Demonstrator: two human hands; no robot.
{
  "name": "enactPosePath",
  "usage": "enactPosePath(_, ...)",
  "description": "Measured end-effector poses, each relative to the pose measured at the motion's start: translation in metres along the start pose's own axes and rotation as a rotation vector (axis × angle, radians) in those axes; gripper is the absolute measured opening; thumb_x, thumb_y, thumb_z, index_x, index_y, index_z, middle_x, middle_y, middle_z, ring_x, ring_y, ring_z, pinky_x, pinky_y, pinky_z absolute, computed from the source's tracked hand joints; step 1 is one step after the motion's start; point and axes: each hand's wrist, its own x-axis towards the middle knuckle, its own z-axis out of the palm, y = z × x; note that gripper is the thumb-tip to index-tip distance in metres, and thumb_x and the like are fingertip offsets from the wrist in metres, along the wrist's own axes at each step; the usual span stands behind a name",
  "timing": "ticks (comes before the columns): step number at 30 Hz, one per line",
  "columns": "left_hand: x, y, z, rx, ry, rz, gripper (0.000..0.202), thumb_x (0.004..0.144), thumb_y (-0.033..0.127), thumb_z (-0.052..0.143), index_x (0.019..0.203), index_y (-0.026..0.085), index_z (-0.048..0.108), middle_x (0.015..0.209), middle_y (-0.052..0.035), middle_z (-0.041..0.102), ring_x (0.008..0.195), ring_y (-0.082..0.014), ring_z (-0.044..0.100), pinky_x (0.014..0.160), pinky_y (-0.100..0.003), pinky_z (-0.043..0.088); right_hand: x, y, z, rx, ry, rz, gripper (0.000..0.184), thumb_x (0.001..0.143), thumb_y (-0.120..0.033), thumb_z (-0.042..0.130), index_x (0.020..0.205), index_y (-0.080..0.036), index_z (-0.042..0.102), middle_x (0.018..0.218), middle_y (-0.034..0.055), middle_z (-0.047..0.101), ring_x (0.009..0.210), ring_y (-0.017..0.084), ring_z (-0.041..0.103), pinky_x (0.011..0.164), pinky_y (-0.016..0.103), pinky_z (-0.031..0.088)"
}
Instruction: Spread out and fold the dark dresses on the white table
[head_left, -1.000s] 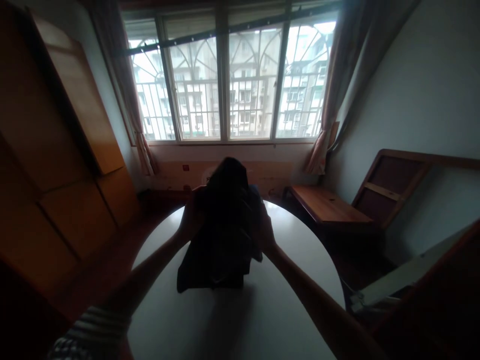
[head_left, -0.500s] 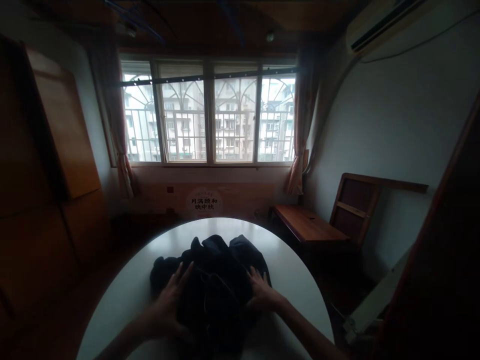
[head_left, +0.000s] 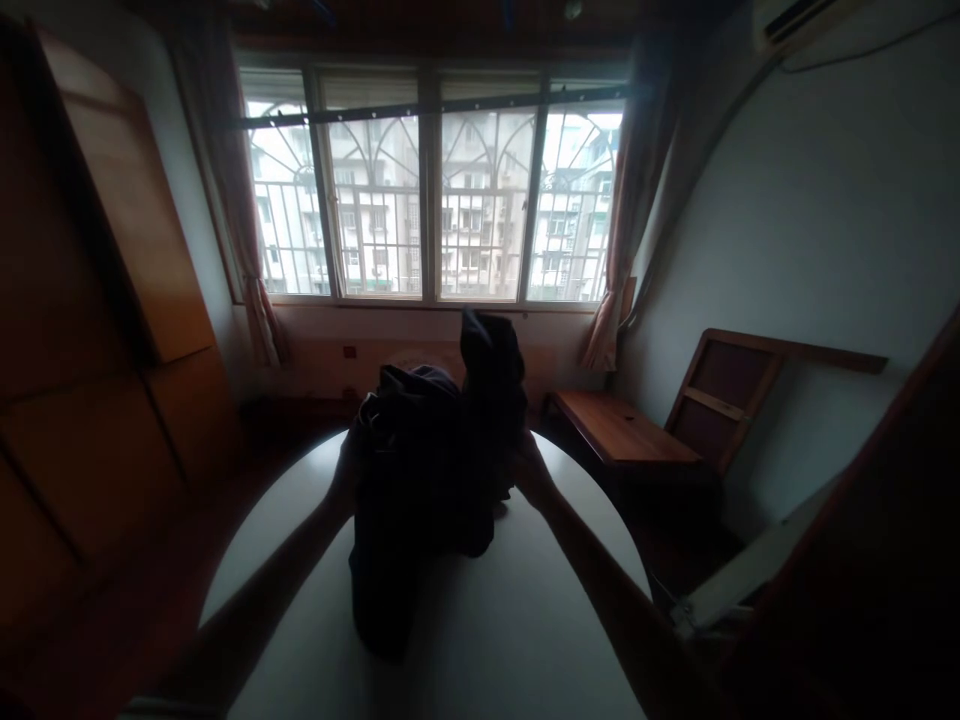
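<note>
A bunched black garment (head_left: 435,470) is lifted in front of me, its kind not clear from its folds. A long part of it hangs down at the left, and a bulky part stands up at the upper right. At its left side my left hand (head_left: 346,474) grips the cloth, with most of the fingers hidden behind it. My right hand (head_left: 531,468) holds the opposite side, its fingers also largely covered by the dark fabric. Below is a round white table (head_left: 525,630).
Wooden cabinets (head_left: 172,320) line the left wall. A low wooden bench (head_left: 615,428) and a leaning framed panel (head_left: 716,390) stand at the right. Behind the table is a barred window (head_left: 472,220) with tied curtains (head_left: 262,310).
Both hands, spread on the garment lying on the table before, have taken hold of its sides and raised it. The view has tipped downward a little.
</note>
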Motion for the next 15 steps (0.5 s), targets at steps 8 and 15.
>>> enactPosePath(8,-0.048,-0.062,-0.056,0.540,-0.110,-0.194,0.082,0.074,0.061,0.067,0.142,0.020,0.048,0.147,-0.0171,0.046,0.134,-0.0389,0.045,0.108,-0.051,0.039,-0.030,0.063,-0.015,-0.450,-0.388,0.312,0.115,0.058,-0.058,0.081,0.153,-0.028,0.025,0.158,0.0144,0.025,0.144,0.035,0.024,0.114,0.052,0.025)
enactPosePath(15,-0.076,-0.087,-0.025,0.582,-0.230,-0.092,0.091,0.067,0.046,0.078,0.146,0.022,0.042,0.136,-0.0163,0.054,0.119,-0.0400,0.057,0.100,-0.054,0.046,-0.053,0.085,0.045,-0.578,-0.425,0.158,0.052,0.064,-0.026,0.074,0.116,-0.018,0.067,0.115,0.0148,0.066,0.111,0.039,0.059,0.093,0.048,0.045)
